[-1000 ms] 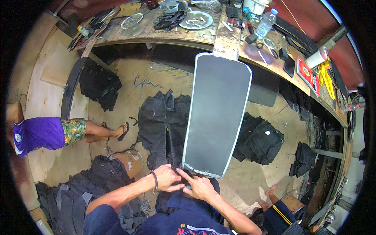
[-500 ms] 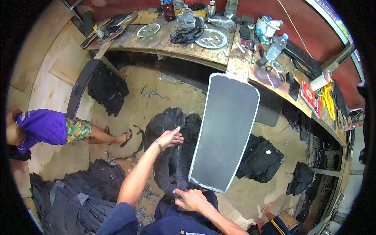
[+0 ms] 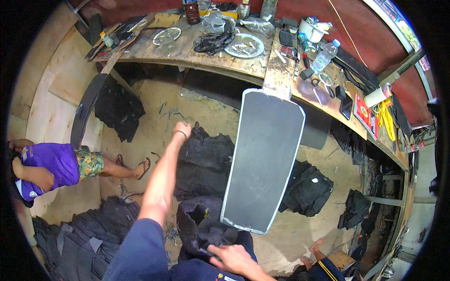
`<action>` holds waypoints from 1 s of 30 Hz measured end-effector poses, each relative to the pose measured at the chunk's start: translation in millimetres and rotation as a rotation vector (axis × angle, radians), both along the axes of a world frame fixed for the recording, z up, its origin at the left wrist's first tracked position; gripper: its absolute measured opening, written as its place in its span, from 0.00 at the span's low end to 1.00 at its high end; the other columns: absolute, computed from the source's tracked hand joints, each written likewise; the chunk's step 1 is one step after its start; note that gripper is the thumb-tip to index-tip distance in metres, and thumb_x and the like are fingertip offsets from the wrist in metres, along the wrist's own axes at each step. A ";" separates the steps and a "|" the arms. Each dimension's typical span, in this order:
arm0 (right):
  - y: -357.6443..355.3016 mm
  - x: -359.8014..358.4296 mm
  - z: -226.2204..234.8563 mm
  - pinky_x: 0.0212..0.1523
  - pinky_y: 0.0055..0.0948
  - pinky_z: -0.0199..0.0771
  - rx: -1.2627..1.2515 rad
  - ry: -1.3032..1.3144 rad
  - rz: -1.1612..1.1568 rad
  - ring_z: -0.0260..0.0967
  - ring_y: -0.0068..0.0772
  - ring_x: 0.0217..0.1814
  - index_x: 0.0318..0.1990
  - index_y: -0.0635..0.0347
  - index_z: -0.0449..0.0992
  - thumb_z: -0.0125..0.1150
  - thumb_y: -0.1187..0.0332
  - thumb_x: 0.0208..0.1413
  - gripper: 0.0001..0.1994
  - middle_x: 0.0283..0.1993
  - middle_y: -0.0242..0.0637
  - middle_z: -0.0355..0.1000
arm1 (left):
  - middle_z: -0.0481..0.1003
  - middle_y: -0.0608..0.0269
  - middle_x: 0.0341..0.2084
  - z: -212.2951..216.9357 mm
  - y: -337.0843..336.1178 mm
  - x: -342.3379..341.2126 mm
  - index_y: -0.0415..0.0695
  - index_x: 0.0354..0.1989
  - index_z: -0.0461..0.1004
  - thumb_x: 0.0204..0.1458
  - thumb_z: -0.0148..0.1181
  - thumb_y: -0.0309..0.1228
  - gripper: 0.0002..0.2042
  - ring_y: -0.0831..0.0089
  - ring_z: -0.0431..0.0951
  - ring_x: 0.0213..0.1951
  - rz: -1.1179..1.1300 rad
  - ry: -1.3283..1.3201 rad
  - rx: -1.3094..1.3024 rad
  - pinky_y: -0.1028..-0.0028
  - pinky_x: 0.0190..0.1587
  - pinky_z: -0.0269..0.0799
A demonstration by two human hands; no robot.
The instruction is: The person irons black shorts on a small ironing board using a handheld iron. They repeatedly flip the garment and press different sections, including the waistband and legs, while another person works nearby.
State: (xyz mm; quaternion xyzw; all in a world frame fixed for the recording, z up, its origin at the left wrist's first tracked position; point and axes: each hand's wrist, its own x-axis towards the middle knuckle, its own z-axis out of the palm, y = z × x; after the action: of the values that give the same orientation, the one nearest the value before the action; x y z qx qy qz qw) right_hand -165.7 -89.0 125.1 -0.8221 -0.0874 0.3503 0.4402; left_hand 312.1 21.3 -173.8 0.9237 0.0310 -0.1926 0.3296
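Note:
A dark garment (image 3: 191,232), bunched with an opening facing up, lies over my lap. My right hand (image 3: 233,258) is closed on its near edge, thumb on top. My left hand (image 3: 183,129) is stretched far forward, its fingers curled closed. Whether anything is in it I cannot make out. Just right of that hand a stack of black garments (image 3: 206,161) lies on the floor. A long grey padded board (image 3: 262,159) with a pale rim juts from the workbench toward me, right of the garment.
The wooden workbench (image 3: 187,55) curves across the far side, carrying a plate (image 3: 244,46), a water bottle (image 3: 325,56) and clutter. Black garments (image 3: 307,187) lie right of the board; a cloth heap (image 3: 89,234) lies left. A person in purple (image 3: 51,161) sits at left; another's leg (image 3: 326,264) shows lower right.
My left hand has left the garment, reached forward and curled closed. The garment has dropped nearer my lap, baring the black stack. My right hand has moved slightly nearer me, still gripping the garment.

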 end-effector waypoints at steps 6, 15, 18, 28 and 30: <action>-12.3 -2.3 -12.1 0.38 0.60 0.82 -0.063 -0.011 -0.306 0.83 0.64 0.39 0.56 0.54 0.75 0.62 0.52 0.67 0.19 0.35 0.52 0.83 | 0.78 0.42 0.62 74.4 -13.7 -13.0 0.39 0.55 0.80 0.69 0.61 0.46 0.21 0.47 0.79 0.65 -0.095 -0.531 -0.375 0.53 0.66 0.73; -4.9 -24.3 -31.8 0.42 0.63 0.82 -0.084 0.062 -0.485 0.83 0.68 0.42 0.55 0.57 0.74 0.61 0.52 0.68 0.20 0.38 0.57 0.84 | 0.83 0.61 0.40 239.2 73.8 -329.8 0.46 0.41 0.85 0.63 0.67 0.51 0.18 0.60 0.82 0.49 -1.250 0.002 -0.382 0.53 0.63 0.69; -13.2 -35.4 -40.0 0.43 0.62 0.83 -0.189 0.178 -0.434 0.84 0.68 0.42 0.55 0.55 0.73 0.63 0.49 0.66 0.21 0.36 0.58 0.84 | 0.79 0.66 0.36 217.9 92.3 -369.3 0.50 0.42 0.84 0.56 0.72 0.57 0.23 0.64 0.79 0.52 -1.356 -0.068 0.039 0.44 0.71 0.58; -86.0 -103.0 -59.2 0.49 0.53 0.83 -0.353 0.255 -0.707 0.86 0.60 0.48 0.52 0.57 0.86 0.66 0.33 0.61 0.33 0.41 0.55 0.86 | 0.68 0.71 0.20 198.8 57.6 -347.3 0.53 0.21 0.72 0.51 0.69 0.69 0.31 0.68 0.69 0.32 -1.216 -0.592 -0.120 0.58 0.45 0.60; -112.7 -91.2 -50.5 0.46 0.51 0.83 -0.298 0.169 -0.820 0.86 0.57 0.44 0.48 0.57 0.88 0.69 0.37 0.61 0.29 0.37 0.54 0.85 | 0.64 0.70 0.19 186.7 39.6 -313.7 0.53 0.19 0.68 0.45 0.70 0.73 0.34 0.68 0.67 0.30 -1.133 -0.782 -0.088 0.58 0.43 0.60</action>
State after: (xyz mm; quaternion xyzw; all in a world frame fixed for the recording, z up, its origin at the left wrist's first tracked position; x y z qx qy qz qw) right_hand -256.9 -201.6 74.6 -0.8117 0.3338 0.2216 0.4249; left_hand -1.6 60.9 12.8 0.7848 -0.5857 0.0109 0.2023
